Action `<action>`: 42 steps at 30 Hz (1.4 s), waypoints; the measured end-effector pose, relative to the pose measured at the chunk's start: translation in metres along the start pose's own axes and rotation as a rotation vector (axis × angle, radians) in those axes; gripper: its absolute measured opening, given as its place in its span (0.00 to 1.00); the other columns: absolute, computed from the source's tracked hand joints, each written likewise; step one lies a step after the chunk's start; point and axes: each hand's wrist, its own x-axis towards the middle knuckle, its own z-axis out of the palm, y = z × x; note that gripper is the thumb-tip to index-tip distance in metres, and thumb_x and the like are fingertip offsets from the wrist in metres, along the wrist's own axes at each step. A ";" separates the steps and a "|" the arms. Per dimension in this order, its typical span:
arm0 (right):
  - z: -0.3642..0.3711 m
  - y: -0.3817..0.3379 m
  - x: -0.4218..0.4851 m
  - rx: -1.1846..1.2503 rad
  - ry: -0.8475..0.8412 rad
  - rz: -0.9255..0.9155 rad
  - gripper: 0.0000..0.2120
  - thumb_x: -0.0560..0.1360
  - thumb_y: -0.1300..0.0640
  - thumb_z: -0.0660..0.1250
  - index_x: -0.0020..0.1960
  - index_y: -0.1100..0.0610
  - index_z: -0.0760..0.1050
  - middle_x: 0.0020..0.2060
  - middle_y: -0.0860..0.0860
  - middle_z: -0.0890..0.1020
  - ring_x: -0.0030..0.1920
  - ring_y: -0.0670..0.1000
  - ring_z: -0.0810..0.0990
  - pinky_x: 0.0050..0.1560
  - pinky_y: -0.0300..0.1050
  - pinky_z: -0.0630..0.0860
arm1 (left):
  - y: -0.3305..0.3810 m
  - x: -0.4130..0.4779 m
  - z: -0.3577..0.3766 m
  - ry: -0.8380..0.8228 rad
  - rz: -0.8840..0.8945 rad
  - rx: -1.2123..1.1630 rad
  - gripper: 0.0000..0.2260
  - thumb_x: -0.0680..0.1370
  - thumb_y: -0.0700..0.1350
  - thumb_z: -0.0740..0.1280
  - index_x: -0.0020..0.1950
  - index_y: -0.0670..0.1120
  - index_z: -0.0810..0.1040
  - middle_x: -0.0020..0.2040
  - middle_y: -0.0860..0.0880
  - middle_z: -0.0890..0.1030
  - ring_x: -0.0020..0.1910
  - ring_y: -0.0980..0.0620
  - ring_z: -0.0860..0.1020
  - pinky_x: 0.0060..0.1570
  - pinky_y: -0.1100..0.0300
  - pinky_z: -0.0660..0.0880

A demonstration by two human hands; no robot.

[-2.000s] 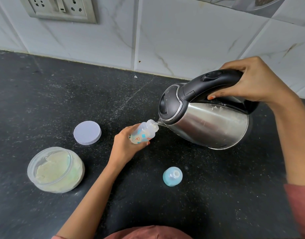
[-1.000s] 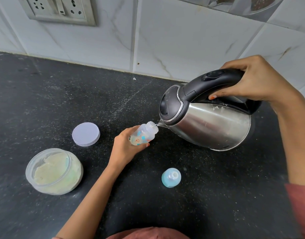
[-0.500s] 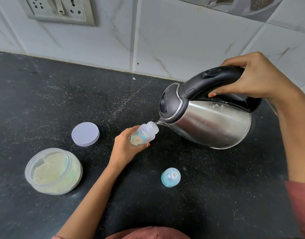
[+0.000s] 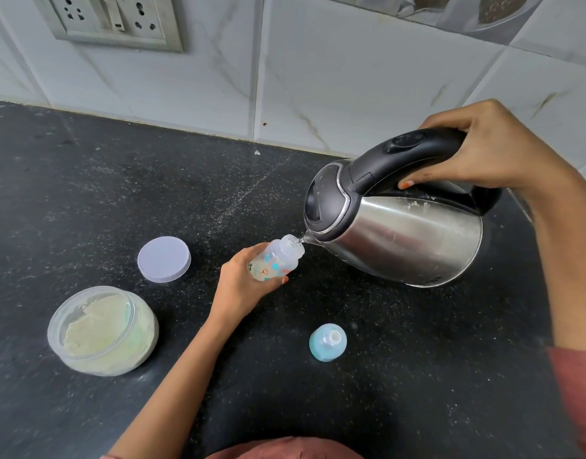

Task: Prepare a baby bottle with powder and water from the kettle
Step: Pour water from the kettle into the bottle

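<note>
Beside tilted kettle (image 4: 407,240), left grip (image 4: 238,286) apparently snug round bottle (image 4: 274,262)

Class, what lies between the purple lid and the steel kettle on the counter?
The head view shows the left hand gripping the baby bottle there, between purple lid and kettle; the bottle's open mouth sits at the kettle's spout.

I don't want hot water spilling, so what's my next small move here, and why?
Probably hold the kettle at this tilt: its spout meets the open mouth of the bottle your left hand grips, which looks only partly filled.
</note>
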 end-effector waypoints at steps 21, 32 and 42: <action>-0.002 -0.010 -0.003 -0.009 -0.035 -0.014 0.15 0.58 0.57 0.78 0.34 0.44 0.74 0.27 0.34 0.78 0.31 0.35 0.75 0.33 0.24 0.66 | -0.001 -0.001 -0.001 -0.023 0.026 -0.049 0.27 0.65 0.43 0.78 0.61 0.51 0.75 0.52 0.60 0.75 0.51 0.62 0.71 0.44 0.79 0.65; -0.003 -0.009 -0.003 -0.032 -0.037 -0.011 0.12 0.57 0.54 0.77 0.36 0.47 0.76 0.28 0.40 0.79 0.31 0.37 0.75 0.32 0.25 0.67 | -0.001 -0.001 0.000 -0.019 0.042 -0.061 0.26 0.64 0.42 0.78 0.60 0.52 0.75 0.49 0.65 0.74 0.48 0.69 0.72 0.44 0.82 0.64; -0.004 -0.010 -0.001 -0.096 -0.036 -0.020 0.15 0.57 0.52 0.77 0.40 0.56 0.79 0.32 0.49 0.80 0.33 0.45 0.75 0.33 0.30 0.67 | -0.003 -0.001 0.000 -0.021 0.044 -0.062 0.27 0.64 0.43 0.78 0.61 0.52 0.75 0.49 0.67 0.73 0.48 0.71 0.71 0.44 0.83 0.64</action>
